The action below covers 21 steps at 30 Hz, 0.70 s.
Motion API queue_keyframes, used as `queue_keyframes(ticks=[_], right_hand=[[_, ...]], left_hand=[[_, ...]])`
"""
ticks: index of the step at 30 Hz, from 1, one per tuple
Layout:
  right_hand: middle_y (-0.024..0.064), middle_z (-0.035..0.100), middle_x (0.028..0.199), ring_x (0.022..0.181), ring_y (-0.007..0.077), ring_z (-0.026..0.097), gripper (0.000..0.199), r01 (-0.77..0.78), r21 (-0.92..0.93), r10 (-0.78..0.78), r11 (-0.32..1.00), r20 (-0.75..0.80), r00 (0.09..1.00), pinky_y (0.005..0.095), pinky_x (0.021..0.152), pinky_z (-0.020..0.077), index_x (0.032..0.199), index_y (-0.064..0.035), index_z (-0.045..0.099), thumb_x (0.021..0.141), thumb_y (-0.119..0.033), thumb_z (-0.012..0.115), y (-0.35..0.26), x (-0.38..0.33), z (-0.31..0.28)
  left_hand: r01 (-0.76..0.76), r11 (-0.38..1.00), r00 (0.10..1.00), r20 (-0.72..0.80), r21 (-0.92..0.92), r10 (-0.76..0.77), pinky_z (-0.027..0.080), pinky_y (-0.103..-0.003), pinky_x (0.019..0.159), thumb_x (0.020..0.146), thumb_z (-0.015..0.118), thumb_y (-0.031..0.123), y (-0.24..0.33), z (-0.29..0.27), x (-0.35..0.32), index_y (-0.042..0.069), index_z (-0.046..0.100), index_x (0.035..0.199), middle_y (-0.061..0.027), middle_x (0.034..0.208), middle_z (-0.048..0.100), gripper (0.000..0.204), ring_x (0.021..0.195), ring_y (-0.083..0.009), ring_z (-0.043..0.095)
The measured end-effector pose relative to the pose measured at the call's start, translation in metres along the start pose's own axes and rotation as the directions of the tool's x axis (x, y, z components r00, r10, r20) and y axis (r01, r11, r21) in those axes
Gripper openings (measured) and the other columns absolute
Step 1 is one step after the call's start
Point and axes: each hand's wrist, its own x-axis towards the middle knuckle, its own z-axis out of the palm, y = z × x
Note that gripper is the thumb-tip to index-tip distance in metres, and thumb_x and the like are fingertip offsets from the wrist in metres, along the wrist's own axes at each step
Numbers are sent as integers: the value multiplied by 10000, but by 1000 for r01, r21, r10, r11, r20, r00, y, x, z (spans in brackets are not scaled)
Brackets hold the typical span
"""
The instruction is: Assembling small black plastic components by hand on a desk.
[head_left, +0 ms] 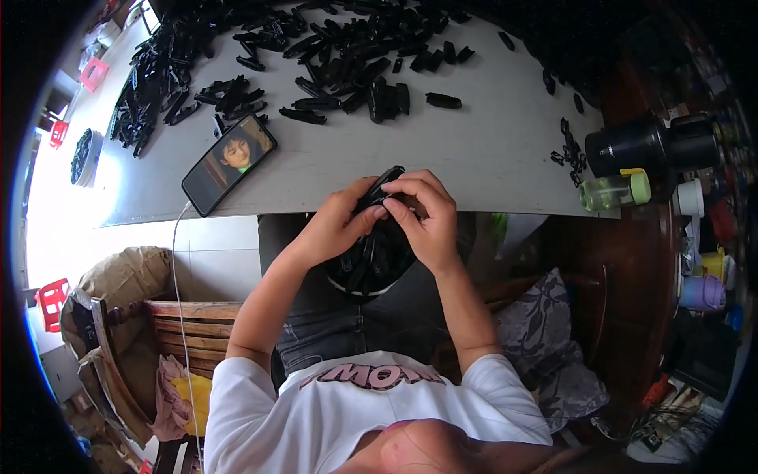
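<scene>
A black clip [384, 183] is pinched between both hands just at the near edge of the table [489, 158], at the centre of the view. The left hand [339, 225] is closed around it from 8 o'clock, thumb and fingers pressed on its lower part. The right hand [426, 217] is curled over it from 4 o'clock, its fingertips pressed together on the clip's top end. How the clip is shaped under the fingers cannot be told.

Directly below the hands, at 6 o'clock, a bowl [367, 272] filled with more black pieces is held on the lap, partly hidden by the wrists.

On the table at 12 o'clock a wide pile of black parts [347, 55] is spread, with a second heap [154, 83] at 10 o'clock and a few strays [570, 150] at 2 o'clock. A phone [229, 163] with a lit screen lies tilted at 9 to 10 o'clock of the hands, a white cable [178, 300] running down from it past the table edge.

At 3 o'clock a clear bottle with a green cap [616, 190] lies on its side beside a dark jug [632, 144]. At 7 o'clock a wooden chair [189, 320] stands with cardboard [118, 280] behind it.
</scene>
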Motion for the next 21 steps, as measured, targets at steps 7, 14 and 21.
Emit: queue_keyframes(ticks=[7,14,21], right_hand=[[81,621,1041,901,120,578,274,-177,589,251,789,-45,967,264,822,469,1071,14,539,825,-48,642,13,1,13],[97,602,1036,957,182,576,247,-192,320,271,928,-225,936,325,828,467,1067,-20,547,821,-1,539,40,41,-21],[72,536,1083,947,311,564,307,-152,-857,-65,493,-210,975,380,784,471,1112,-113,564,810,-61,563,101,101,-80]], left_hand=[[-58,992,995,-69,109,66,456,-285,604,868,550,88,-4,9,1,-39,487,1176,-142,743,611,339,615,-206,566],[-72,682,961,-134,728,243,464,-364,752,841,575,133,-10,-32,26,8,521,1164,-133,1001,606,351,882,-293,577],[227,51,909,-230,973,348,404,-335,806,744,527,55,-27,-74,51,60,561,940,-66,920,543,199,932,-219,523]])
